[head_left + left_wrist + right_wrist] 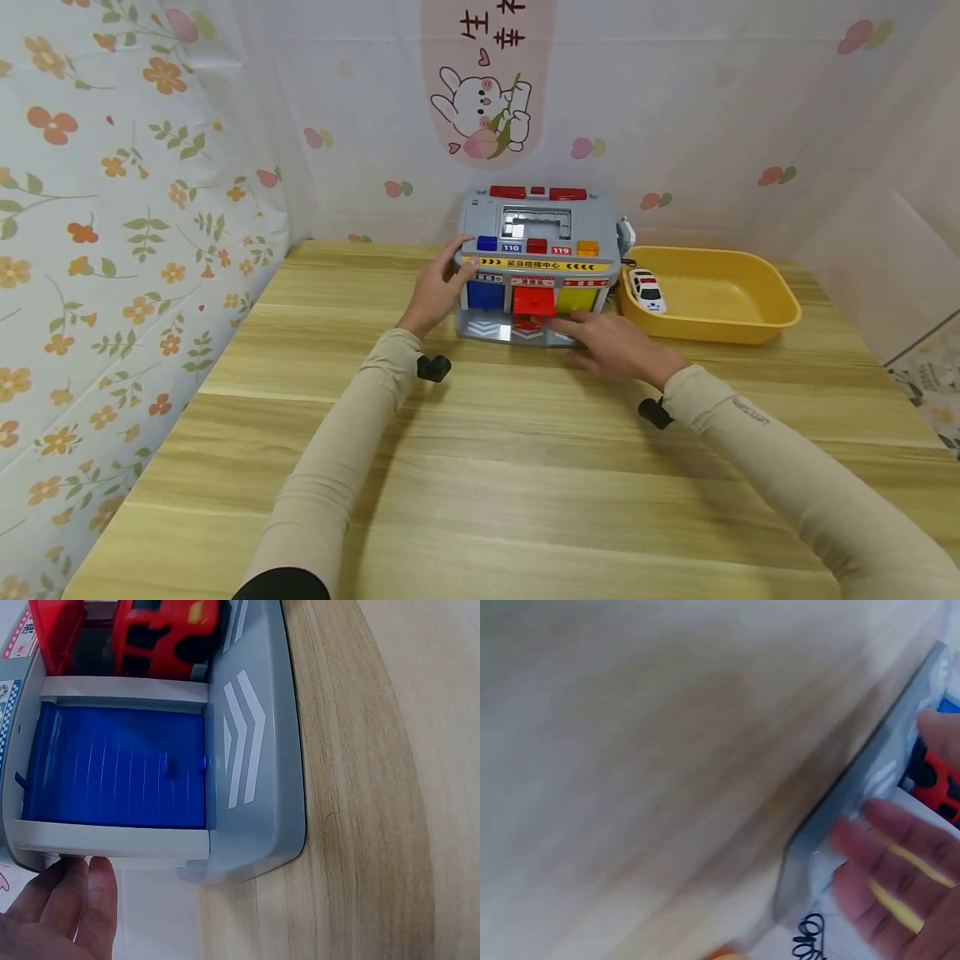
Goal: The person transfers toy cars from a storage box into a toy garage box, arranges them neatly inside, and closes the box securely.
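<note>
A grey toy garage [592, 217] stands at the back of the table, with blue, red and yellow doors. My left hand [435, 289] holds its left upper corner; in the left wrist view the left fingers [98, 900] touch the side wall beside the blue door [120, 765]. The red door [534, 301] is raised. Under it a red toy car [169, 637] sits in the middle bay, its near end out on the ramp. My right hand [615, 343] is at the ramp, one extended finger at the red car and the others spread, blurred in the right wrist view.
A yellow tray [720, 329] stands right of the garage. A white toy police car [647, 291] leans on its left rim. A coiled black cord [808, 937] hangs at the garage's right side. A patterned cloth [360, 108] rises behind the table.
</note>
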A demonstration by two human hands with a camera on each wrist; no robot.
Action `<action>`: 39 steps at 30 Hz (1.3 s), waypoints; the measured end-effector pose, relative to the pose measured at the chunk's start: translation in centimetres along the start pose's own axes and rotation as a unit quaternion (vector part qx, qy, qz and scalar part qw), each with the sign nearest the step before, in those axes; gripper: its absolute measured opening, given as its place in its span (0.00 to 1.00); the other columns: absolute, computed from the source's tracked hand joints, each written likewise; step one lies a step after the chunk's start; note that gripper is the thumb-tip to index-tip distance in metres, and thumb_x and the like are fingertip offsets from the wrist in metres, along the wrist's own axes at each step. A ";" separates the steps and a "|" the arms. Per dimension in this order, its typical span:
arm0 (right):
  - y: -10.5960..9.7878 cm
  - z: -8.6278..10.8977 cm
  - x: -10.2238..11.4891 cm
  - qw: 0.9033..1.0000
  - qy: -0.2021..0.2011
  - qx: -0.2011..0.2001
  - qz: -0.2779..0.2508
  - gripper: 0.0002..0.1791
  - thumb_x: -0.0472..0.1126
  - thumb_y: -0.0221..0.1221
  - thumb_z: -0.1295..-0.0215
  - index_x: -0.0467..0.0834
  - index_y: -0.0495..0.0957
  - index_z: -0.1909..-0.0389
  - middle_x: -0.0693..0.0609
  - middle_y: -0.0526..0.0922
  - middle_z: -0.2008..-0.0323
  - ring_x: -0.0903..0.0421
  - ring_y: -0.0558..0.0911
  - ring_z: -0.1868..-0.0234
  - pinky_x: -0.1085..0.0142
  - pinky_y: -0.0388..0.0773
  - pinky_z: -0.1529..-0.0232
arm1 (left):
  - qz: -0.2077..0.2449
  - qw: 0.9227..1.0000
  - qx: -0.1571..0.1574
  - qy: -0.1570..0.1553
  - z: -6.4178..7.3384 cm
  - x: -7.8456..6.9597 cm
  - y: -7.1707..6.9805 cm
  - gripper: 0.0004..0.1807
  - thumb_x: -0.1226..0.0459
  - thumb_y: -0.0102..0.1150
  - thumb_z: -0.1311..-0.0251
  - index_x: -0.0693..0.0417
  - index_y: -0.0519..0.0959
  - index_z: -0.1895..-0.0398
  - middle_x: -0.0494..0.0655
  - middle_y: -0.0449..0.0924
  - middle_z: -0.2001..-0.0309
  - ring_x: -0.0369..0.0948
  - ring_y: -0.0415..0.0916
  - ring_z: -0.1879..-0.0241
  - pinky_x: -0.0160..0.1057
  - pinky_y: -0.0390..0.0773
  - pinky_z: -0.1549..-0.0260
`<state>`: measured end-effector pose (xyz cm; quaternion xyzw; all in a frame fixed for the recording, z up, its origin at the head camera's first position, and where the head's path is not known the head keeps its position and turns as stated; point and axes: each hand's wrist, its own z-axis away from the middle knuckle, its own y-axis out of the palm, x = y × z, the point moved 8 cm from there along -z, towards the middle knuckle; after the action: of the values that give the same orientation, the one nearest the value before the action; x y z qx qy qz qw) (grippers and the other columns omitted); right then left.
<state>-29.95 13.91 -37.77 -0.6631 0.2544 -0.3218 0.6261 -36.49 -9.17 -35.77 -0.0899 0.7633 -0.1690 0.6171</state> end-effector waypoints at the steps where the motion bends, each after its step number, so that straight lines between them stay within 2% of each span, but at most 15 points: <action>1: -0.1 -0.2 -0.1 1.000 0.009 0.000 0.007 0.32 0.47 0.66 0.34 0.50 0.70 0.30 0.40 0.81 0.41 0.45 0.83 0.53 0.47 0.84 0.49 | 0.000 1.000 -0.001 0.000 0.0 0.0 0.0 0.25 0.47 0.51 0.27 0.29 0.66 0.29 0.50 0.70 0.29 0.46 0.67 0.27 0.48 0.68 0.28; 4: -0.3 -0.5 -0.3 0.999 0.035 0.006 0.026 0.32 0.46 0.67 0.36 0.46 0.70 0.32 0.40 0.83 0.43 0.46 0.84 0.58 0.47 0.85 0.51 | 0.000 1.000 -0.001 0.002 0.0 0.1 0.0 0.25 0.47 0.51 0.27 0.30 0.66 0.29 0.51 0.69 0.28 0.46 0.66 0.27 0.48 0.68 0.28; 9: -0.3 -0.8 -0.4 0.998 0.050 0.029 0.036 0.31 0.46 0.66 0.35 0.45 0.70 0.33 0.40 0.85 0.48 0.50 0.80 0.66 0.51 0.86 0.56 | -0.005 1.000 -0.002 0.007 0.1 0.2 0.0 0.26 0.47 0.51 0.27 0.31 0.66 0.28 0.52 0.71 0.30 0.47 0.67 0.28 0.48 0.68 0.28; 16: -1.2 0.1 -0.3 0.999 0.035 0.006 -0.001 0.32 0.45 0.67 0.36 0.45 0.71 0.32 0.40 0.85 0.46 0.48 0.83 0.60 0.50 0.85 0.54 | -0.003 1.000 0.002 0.001 0.1 0.2 0.2 0.26 0.46 0.50 0.27 0.30 0.65 0.28 0.51 0.67 0.26 0.47 0.64 0.26 0.47 0.67 0.28; 23: -2.6 1.8 -0.4 0.999 0.034 -0.011 -0.041 0.38 0.48 0.65 0.34 0.51 0.63 0.25 0.39 0.81 0.40 0.46 0.84 0.54 0.48 0.83 0.47 | 0.009 1.000 0.005 0.001 0.0 0.0 0.3 0.26 0.46 0.51 0.27 0.30 0.65 0.28 0.49 0.66 0.26 0.46 0.64 0.26 0.47 0.68 0.28; 28: -4.2 3.0 -0.2 0.998 0.044 -0.021 -0.040 0.37 0.51 0.64 0.33 0.56 0.63 0.25 0.40 0.77 0.35 0.42 0.82 0.45 0.42 0.80 0.43 | 0.008 1.000 0.004 0.002 -0.1 0.0 0.3 0.26 0.47 0.51 0.27 0.30 0.65 0.28 0.48 0.66 0.26 0.45 0.64 0.26 0.47 0.67 0.28; 32: -5.6 3.5 0.1 0.998 0.056 -0.026 -0.026 0.37 0.52 0.64 0.33 0.56 0.63 0.25 0.38 0.74 0.33 0.38 0.80 0.41 0.41 0.80 0.44 | 0.004 1.000 0.002 0.002 -0.2 0.0 0.1 0.26 0.46 0.51 0.27 0.29 0.65 0.28 0.50 0.69 0.28 0.46 0.68 0.28 0.48 0.70 0.29; 39: -8.1 3.0 1.3 0.996 0.041 -0.074 -0.007 0.41 0.50 0.68 0.37 0.57 0.63 0.25 0.40 0.72 0.31 0.38 0.75 0.35 0.40 0.77 0.40 | -0.006 1.000 -0.002 0.005 -0.1 0.0 -0.1 0.26 0.46 0.51 0.27 0.29 0.65 0.28 0.54 0.76 0.38 0.47 0.74 0.35 0.50 0.74 0.33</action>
<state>-27.38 15.70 -29.65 -0.6952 0.2988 -0.3335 0.5623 -36.62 -9.24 -35.76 -0.0947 0.7659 -0.1718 0.6123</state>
